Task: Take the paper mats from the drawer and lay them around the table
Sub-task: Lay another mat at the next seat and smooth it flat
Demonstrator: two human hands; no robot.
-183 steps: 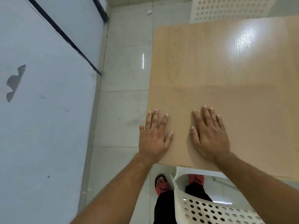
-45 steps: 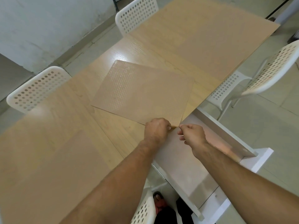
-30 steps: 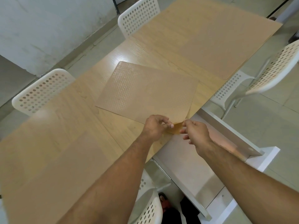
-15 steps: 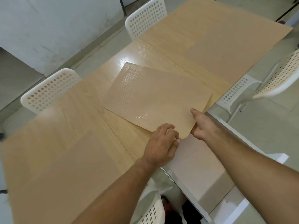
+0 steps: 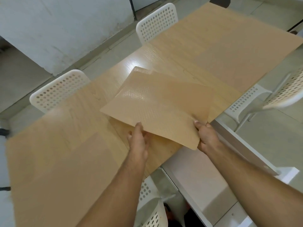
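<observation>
Left hand (image 5: 137, 141) and right hand (image 5: 207, 136) each pinch the near edge of the paper mat (image 5: 157, 108), held just above the tabletop (image 5: 139, 58). Looks light and floppy, bowing mid-sheet; two spread corner grips suit it.

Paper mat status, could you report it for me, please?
Left hand, right hand: both grip paper mat at near edge, raised off table. Drawer open alongside, nothing obstructing.

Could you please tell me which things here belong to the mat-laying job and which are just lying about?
Job: paper mat, gripped by left hand and right hand; open drawer; table; laid mat.
Just about: white chairs, wall.
</observation>
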